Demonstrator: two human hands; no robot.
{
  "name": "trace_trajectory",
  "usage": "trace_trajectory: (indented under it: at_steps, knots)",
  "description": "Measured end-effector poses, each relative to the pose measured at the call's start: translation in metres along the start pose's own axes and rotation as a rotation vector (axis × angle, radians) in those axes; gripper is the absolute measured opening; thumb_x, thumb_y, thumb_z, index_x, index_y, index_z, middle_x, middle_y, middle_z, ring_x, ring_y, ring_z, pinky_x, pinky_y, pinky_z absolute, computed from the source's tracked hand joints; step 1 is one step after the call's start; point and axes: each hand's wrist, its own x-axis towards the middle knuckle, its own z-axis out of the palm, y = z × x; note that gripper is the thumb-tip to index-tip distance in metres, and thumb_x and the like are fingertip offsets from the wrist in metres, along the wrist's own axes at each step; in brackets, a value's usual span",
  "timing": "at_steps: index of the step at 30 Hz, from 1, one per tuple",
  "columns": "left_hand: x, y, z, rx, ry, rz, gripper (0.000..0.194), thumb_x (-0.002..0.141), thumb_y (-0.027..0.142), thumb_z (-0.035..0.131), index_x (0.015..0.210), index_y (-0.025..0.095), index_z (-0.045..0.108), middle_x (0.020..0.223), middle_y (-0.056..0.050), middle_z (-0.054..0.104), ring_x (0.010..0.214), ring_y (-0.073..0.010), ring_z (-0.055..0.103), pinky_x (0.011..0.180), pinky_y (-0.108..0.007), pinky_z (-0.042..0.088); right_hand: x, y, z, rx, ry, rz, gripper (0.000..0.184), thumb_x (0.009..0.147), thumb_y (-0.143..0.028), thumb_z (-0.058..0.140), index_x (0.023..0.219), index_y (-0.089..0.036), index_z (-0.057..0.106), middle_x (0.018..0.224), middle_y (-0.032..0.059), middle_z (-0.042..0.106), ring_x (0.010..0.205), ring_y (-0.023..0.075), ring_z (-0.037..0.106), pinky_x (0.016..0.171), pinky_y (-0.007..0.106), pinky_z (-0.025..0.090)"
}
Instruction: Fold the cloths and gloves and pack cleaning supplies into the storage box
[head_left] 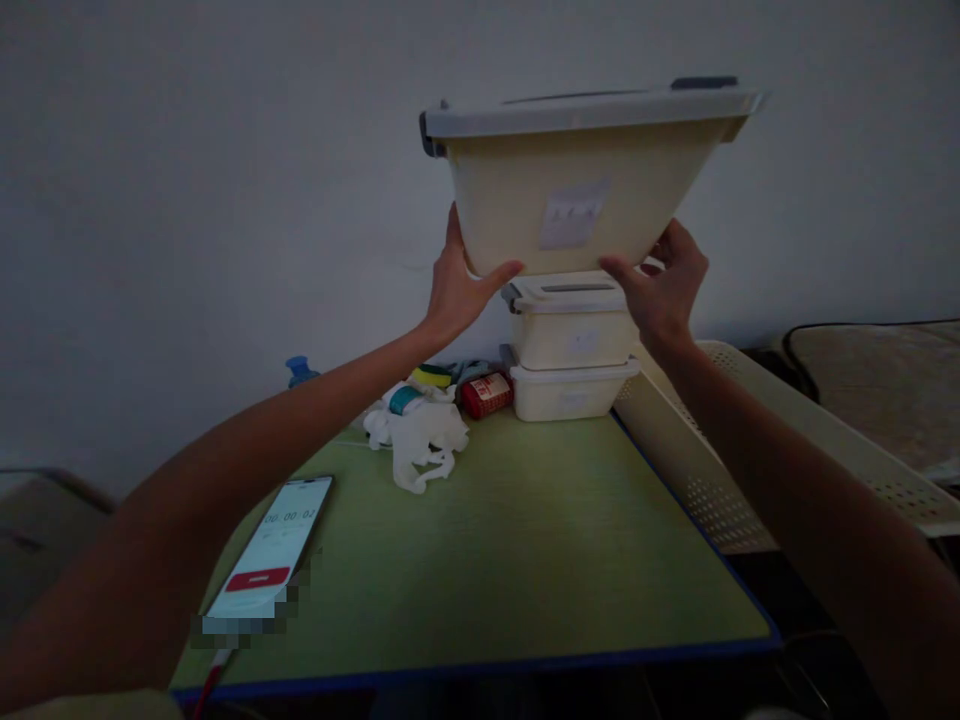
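Between my two hands a cream storage box [502, 190] with a pale grey lid is held up in the air. A white paper label [574, 215] is stuck on its front wall. My left hand [461, 285] grips the lower left corner, thumb on the front and fingers round the side. On the lower right corner my right hand [667, 285] has the same kind of grip. Just below and behind it stand two smaller lidded boxes, the upper box [547, 340] stacked on the lower box [536, 398], at the far right of the table.
The green table [510, 560] has a blue edge. A phone [274, 545] showing a timer lies at its left, with a red cable. Farther back are white crumpled plastic [424, 435], a yellow sponge [433, 376] and a red container [487, 395]. A perforated cream basket [720, 500] stands right.
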Motion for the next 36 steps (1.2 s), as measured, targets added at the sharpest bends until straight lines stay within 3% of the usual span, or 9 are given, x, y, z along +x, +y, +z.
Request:
trace_trajectory:
  at_steps: [4,10,19,28,31,36]
  knots:
    - [-0.012,-0.001,-0.019,0.026,0.008,0.019,0.087,0.069,0.052,0.064,0.137,0.025,0.016,0.138,-0.008,0.039,0.128,-0.0245,0.035,0.106,-0.039,0.028,-0.013,-0.017,0.006,0.06,-0.02,-0.049,0.063,0.075,-0.054,0.055,0.127,-0.029,0.03,0.127,0.0097,0.046,0.117,0.031,0.045,0.083,0.048,0.049]
    - [-0.037,0.001,-0.051,0.071,0.017,-0.004,0.084,0.067,0.056,0.063,0.134,0.027,0.021,0.136,-0.008,0.042,0.127,-0.0245,0.038,0.105,-0.038,0.031,-0.031,-0.043,0.01,0.141,-0.184,-0.056,0.074,0.075,-0.049,0.059,0.132,-0.033,0.014,0.13,0.0102,0.042,0.121,0.0304,0.041,0.088,0.047,0.048]
    - [-0.078,0.012,-0.084,0.069,0.003,-0.064,0.087,0.064,0.053,0.067,0.133,0.028,0.019,0.138,-0.008,0.036,0.127,-0.0263,0.036,0.104,-0.041,0.032,-0.064,-0.072,0.008,0.197,-0.265,-0.004,0.072,0.07,-0.048,0.064,0.128,-0.032,0.024,0.131,0.0103,0.039,0.121,0.0312,0.042,0.088,0.05,0.05]
    - [-0.133,0.026,-0.08,0.044,0.003,-0.226,0.079,0.062,0.044,0.072,0.125,0.027,0.027,0.126,-0.009,0.047,0.118,-0.0251,0.046,0.099,-0.042,0.038,-0.116,-0.083,-0.015,0.324,-0.308,0.238,0.07,0.062,-0.043,0.073,0.12,-0.033,0.036,0.13,0.0072,0.044,0.119,0.0298,0.046,0.094,0.052,0.047]
    - [-0.161,0.033,-0.074,0.012,0.015,-0.357,0.072,0.06,0.042,0.074,0.118,0.026,0.035,0.114,-0.007,0.055,0.112,-0.0258,0.05,0.097,-0.044,0.039,-0.137,-0.084,-0.024,0.329,-0.346,0.318,0.067,0.06,-0.043,0.074,0.118,-0.031,0.043,0.125,0.0075,0.051,0.115,0.0306,0.05,0.094,0.054,0.046]
    - [-0.21,0.036,-0.061,-0.105,0.003,-0.597,0.065,0.058,0.039,0.075,0.113,0.026,0.042,0.11,-0.006,0.058,0.105,-0.0255,0.055,0.09,-0.044,0.044,-0.183,-0.076,-0.037,0.251,-0.305,0.452,0.063,0.054,-0.045,0.077,0.109,-0.028,0.052,0.105,0.0081,0.064,0.095,0.031,0.062,0.082,0.055,0.052]
